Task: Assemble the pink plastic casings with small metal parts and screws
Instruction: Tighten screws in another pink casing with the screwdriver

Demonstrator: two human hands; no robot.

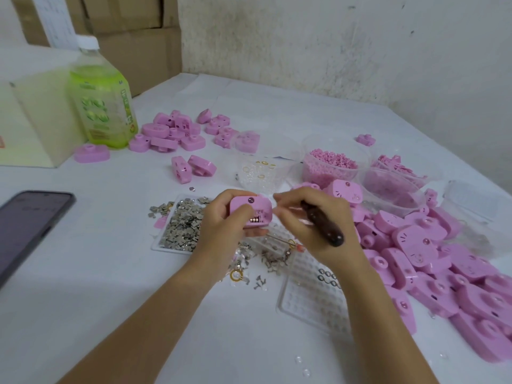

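Observation:
My left hand (221,223) grips a pink plastic casing (256,207) above the table's middle, its open side with small metal parts turned toward me. My right hand (307,225) holds a dark-handled screwdriver (322,224) in its palm while its fingertips pinch something small at the casing's right edge. A tray of small silver metal parts (181,225) lies just left of my left hand. Loose screws (273,259) and gold rings lie scattered under my hands. A big pile of pink casings (432,261) fills the right side.
A second pile of pink casings (171,131) lies at the back left beside a green bottle (102,95). Clear tubs of pink pieces (329,164) stand behind my hands. A phone (25,228) lies at the left. A clear dimpled tray (310,297) sits under my right forearm.

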